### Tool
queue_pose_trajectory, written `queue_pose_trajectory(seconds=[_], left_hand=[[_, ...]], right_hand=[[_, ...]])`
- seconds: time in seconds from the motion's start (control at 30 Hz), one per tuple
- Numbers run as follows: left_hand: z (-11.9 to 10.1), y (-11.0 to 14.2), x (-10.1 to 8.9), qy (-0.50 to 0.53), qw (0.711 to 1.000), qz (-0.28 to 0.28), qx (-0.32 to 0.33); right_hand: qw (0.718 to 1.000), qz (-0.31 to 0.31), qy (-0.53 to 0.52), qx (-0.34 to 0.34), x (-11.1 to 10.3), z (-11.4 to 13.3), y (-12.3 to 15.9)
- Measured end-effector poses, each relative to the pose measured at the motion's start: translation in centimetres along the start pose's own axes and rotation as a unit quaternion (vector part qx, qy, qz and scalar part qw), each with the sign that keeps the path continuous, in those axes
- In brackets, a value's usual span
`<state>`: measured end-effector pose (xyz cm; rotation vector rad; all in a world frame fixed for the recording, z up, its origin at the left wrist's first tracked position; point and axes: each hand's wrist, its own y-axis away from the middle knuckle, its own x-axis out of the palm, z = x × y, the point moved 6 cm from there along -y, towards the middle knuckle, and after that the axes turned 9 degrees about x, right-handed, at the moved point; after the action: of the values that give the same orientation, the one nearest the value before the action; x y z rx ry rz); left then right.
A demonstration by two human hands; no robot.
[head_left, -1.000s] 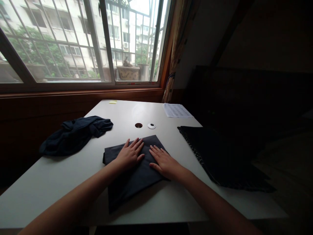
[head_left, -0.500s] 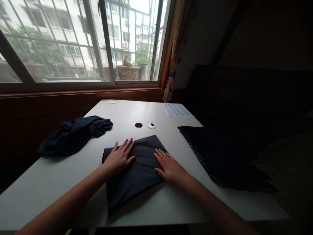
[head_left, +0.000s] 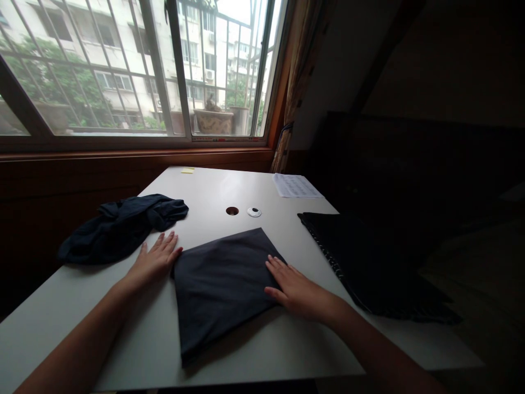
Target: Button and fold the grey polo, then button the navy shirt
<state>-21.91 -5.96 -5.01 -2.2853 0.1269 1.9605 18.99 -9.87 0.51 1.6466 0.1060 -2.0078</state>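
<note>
A dark grey-blue folded cloth (head_left: pixel 225 290), perhaps a garment, lies flat in front of me on the white table (head_left: pixel 320 355). At its left edge is my left hand (head_left: pixel 153 261), fingers spread and holding nothing; the thumb comes close to the cloth's upper left corner. My right hand (head_left: pixel 297 287) rests open on the cloth's right side, with the fingers stretched out over its edge. Farther left lies a crumpled dark blue cloth (head_left: pixel 123 227), just beyond my left fingertips. The layers inside the folded cloth are hidden.
Dark folded fabric (head_left: pixel 369 262) with a pale, frayed-looking edge lies along the table's right side. Printed paper sheets (head_left: pixel 297 186) and a yellow sticky note (head_left: pixel 187 171) lie at the back. Near the middle are a round cable hole (head_left: pixel 232 211) and its white cover (head_left: pixel 254 212). Beyond is a barred window (head_left: pixel 135 71).
My left hand has moved left, off the folded cloth to beside its left edge. My right hand has slid slightly right and remains on the cloth.
</note>
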Motion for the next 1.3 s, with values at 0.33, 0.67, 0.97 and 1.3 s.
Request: queue_pose_trajectory(seconds=[0.33,0.67,0.97,1.3], left_hand=[[-1.1,-0.6,-2.8,0.151,0.973,-0.156,0.076],[-1.5,-0.6,-3.4,0.18,0.977,-0.105,0.053],[-2.1,-0.3,-4.1,0.213,0.972,-0.079,0.065],[-2.2,0.3,-4.6,0.318,0.941,-0.111,0.042]], right_hand=[[0.992,-0.126,0.014,-0.021,-2.6,3.8,-8.6],[0.903,-0.175,-0.017,-0.393,1.2,13.4,-2.1],[0.834,-0.227,0.051,-0.501,2.5,16.7,1.7],[0.81,-0.324,0.035,-0.487,1.3,17.7,2.8]])
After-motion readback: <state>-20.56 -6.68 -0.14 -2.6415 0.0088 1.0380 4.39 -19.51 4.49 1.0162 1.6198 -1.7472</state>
